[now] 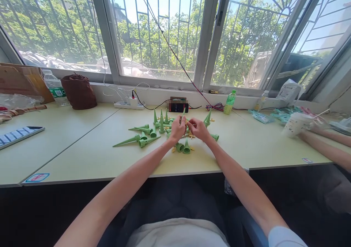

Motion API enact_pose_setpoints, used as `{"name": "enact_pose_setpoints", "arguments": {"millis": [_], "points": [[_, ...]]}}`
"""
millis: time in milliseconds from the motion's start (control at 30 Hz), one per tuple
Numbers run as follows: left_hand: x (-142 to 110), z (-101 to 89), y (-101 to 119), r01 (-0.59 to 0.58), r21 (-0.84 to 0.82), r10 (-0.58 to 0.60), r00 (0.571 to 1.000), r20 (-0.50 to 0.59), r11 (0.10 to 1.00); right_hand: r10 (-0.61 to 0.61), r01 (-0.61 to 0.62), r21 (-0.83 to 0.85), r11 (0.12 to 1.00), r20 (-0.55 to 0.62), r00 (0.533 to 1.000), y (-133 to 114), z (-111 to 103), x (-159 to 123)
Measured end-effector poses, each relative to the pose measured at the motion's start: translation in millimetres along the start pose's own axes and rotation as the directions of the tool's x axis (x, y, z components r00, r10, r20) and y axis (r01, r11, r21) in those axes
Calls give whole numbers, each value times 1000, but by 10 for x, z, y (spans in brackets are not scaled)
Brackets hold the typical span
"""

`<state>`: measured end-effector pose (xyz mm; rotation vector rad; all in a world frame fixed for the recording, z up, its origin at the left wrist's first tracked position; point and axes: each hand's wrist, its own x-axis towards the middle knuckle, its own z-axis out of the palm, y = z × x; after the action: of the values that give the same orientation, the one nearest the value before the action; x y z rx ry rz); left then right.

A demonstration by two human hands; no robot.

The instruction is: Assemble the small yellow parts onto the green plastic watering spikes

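My left hand is closed around a green plastic watering spike, whose tip points up above the fingers. My right hand pinches at the base of that same spike; the small part between its fingertips is mostly hidden, perhaps yellow. Around both hands lie several more green spikes. Some stand upright, like the spike left of my hands, and others lie on their sides, like the long spike. Just in front of my wrists a spike shows its open round end. Small yellow valve pieces are scattered among them.
Behind the spikes a phone leans near the window sill, with cables beside it. A green bottle stands at the back right. Another person's arms rest at the right by a white cup. A brown bag sits back left.
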<state>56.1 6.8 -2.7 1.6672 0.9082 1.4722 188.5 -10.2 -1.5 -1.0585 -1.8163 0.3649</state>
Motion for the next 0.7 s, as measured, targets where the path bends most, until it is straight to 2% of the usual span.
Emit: {"name": "enact_pose_setpoints", "arguments": {"millis": [167,467,700], "points": [[-30,10,33,-56,68,55,998,9,996,22,-21,-65,998,13,1000,-27,-9,-3],[19,9,-27,40,-37,-40,999,6,998,0,1,25,1000,-29,1000,14,9,8],[-26,12,7,-77,102,76,997,20,992,27,-29,-115,993,-12,1000,20,0,12]]}}
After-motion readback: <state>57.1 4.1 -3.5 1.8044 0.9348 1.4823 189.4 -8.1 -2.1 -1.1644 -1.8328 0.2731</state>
